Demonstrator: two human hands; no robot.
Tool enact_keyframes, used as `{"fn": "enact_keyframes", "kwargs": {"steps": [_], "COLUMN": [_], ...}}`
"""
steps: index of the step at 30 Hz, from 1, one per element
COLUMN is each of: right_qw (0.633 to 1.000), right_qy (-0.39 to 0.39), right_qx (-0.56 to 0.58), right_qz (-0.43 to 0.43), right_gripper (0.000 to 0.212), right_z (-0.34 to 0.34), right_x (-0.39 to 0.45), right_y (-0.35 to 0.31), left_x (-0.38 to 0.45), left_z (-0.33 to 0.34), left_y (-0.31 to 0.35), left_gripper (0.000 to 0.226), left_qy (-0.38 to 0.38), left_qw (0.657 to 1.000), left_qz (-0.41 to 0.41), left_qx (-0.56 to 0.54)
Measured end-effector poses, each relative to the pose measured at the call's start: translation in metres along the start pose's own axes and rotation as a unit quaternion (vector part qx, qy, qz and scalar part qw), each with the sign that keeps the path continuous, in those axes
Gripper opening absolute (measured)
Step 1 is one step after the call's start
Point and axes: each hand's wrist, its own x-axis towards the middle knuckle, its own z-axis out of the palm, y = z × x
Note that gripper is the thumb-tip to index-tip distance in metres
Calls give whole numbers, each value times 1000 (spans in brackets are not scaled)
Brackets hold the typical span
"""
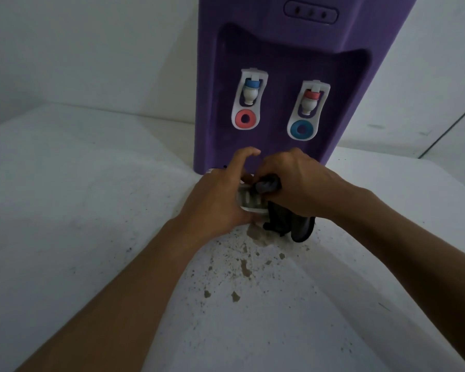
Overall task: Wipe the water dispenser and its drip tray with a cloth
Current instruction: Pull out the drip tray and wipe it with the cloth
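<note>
- Nearest my view, both bare forearms reach forward over a white, speckled surface (91, 210) marked with brownish stains and dark flecks, thickest just below the hands.
- My left hand (220, 200) grips the drip tray (251, 201) from its left side, fingers curled under and around it, the thumb arching up over the top.
- The drip tray is a small white-grey piece with slots across its top; only a part shows between the two hands. It is held in front of the dispenser's base, and I cannot tell whether it touches the surface.
- My right hand (295, 183) is closed on a dark grey cloth (269, 183), a bunched wad of it pressed onto the tray's right end.
- The rest of the cloth hangs down below the right hand and its lower fold seems to touch the stained surface.
- Behind the hands stands the purple water dispenser (279, 63), upright against a white wall (78, 49).
- In its recessed front sit two white taps: the left tap (250, 99) has a blue collar and a red ring below, the right tap (310, 110) a red collar and a blue ring.
- Near the top is an oval panel (310, 12) with three small marks, too blurred to read.
</note>
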Motion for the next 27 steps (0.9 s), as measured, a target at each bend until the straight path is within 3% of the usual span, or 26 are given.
{"fn": "enact_keyframes", "kwargs": {"steps": [3, 8, 11, 15, 19, 24, 27], "right_qw": [999, 986, 985, 993, 974, 987, 987], "right_qy": [-27, 26, 21, -8, 5, -37, -20], "right_qx": [15, -131, -141, -114, -228, -87, -99], "right_qz": [-19, -98, -97, -14, 7, 131, 127], "right_gripper": [14, 36, 39, 31, 37, 33, 28], "right_z": [1, 3, 3, -1, 6, -2, 4], "right_x": [1, -1, 0, 1, 1, 11, 11], "right_y": [-4, -11, -17, -25, -42, -39, -41], "left_x": [0, 2, 1, 1, 1, 3, 3], "left_z": [-1, -1, -1, 1, 3, 6, 5], "left_y": [0, 2, 1, 0, -2, -4, -8], "left_gripper": [117, 124, 126, 128, 128, 123, 125], "left_qy": [-8, -22, -20, -13, -19, -5, -9], "left_qw": [1000, 999, 998, 997, 996, 999, 998], "left_qz": [-5, -24, -25, -20, -30, -1, -4], "left_qx": [-5, -37, -55, -68, -77, -44, -65]}}
